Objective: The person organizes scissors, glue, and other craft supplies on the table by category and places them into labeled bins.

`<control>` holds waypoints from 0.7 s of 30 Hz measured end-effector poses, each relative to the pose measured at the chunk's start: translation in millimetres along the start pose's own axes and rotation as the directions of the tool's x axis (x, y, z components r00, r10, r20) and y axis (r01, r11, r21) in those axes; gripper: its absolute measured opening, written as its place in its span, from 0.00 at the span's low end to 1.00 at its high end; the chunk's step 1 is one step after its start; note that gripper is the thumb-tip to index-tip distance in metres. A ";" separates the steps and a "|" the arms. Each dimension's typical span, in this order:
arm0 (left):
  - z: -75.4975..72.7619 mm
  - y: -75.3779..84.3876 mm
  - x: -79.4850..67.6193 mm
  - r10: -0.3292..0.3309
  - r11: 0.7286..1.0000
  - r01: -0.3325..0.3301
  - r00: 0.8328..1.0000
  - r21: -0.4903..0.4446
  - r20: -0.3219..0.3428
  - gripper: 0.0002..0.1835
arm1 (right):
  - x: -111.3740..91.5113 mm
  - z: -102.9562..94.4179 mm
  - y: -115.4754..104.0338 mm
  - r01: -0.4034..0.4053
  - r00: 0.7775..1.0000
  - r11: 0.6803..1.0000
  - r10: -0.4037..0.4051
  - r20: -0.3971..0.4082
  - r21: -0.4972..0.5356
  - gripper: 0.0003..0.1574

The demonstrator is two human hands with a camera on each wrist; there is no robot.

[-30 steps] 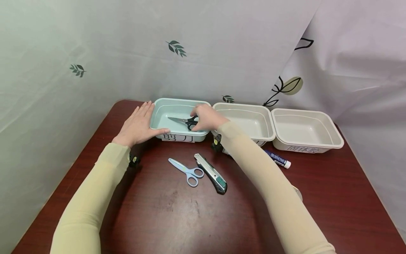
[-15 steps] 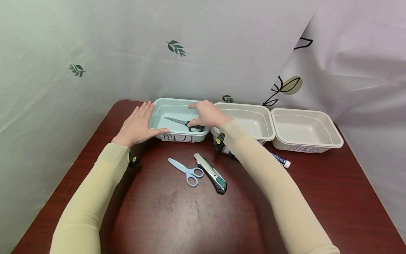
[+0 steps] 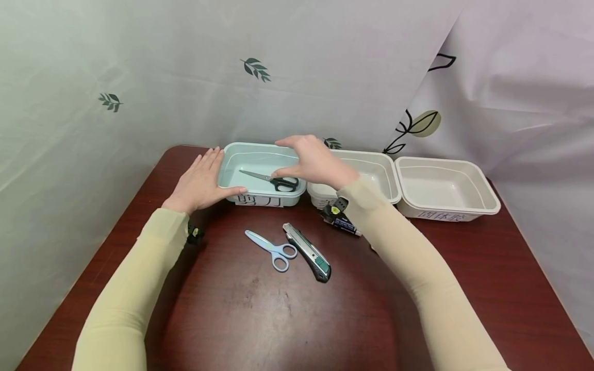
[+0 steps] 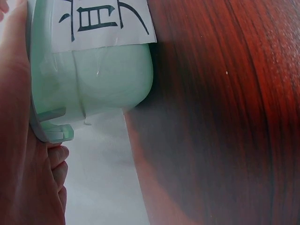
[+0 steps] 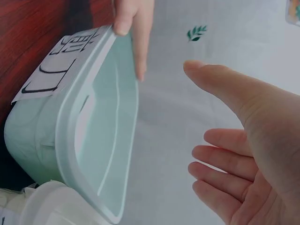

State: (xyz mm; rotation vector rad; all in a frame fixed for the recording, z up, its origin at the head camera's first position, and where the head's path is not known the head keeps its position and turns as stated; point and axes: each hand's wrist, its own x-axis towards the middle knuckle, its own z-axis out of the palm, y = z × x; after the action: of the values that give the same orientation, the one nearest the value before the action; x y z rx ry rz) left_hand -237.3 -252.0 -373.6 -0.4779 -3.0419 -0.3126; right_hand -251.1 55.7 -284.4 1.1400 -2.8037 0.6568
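Observation:
Black-handled scissors (image 3: pixel 284 184) lie on the floor of a pale blue-green bin (image 3: pixel 293 201), blades to the left. My left hand (image 3: pixel 199 180) rests on that bin's left end, thumb along the front rim and fingers straight at the side. The left wrist view shows the bin (image 4: pixel 112 79) close against this hand. My right hand (image 3: pixel 320 162) hovers over the bin's right end with thumb and fingers spread; in the right wrist view the palm (image 5: pixel 262 187) holds nothing. Light blue scissors (image 3: pixel 264 244) and a silver-and-black utility knife (image 3: pixel 308 252) lie on the table in front.
Two off-white bins stand to the right: a middle bin (image 3: pixel 395 180), partly behind my right arm, and a right bin (image 3: pixel 487 211) with a handwritten label. A dark-labelled tube (image 3: pixel 345 225) lies partly hidden below my right wrist. A patterned curtain (image 3: pixel 185 77) hangs behind.
My right hand has let go of the black-handled scissors, which now lie in the bin, and has moved up and to the right. The left hand stays in place.

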 end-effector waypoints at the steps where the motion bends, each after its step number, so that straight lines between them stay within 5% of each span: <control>1: 0.1 -0.1 0.0 0.000 1.000 0.000 1.000 0.001 -0.001 0.67 | -2.3 -1.5 -0.8 0.005 1.000 1.000 -0.005 -0.006 -0.001 0.49; 21: 0.3 1.7 0.5 -0.003 1.000 0.003 1.000 0.001 0.005 0.67 | -48.6 6.8 -11.6 0.081 0.994 0.997 -0.079 -0.076 0.019 0.49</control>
State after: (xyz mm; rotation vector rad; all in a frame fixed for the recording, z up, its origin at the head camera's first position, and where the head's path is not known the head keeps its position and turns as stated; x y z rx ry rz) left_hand -237.3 -250.2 -373.5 -0.4741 -3.0479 -0.3111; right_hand -207.1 77.4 -295.8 1.1981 -2.6804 0.7097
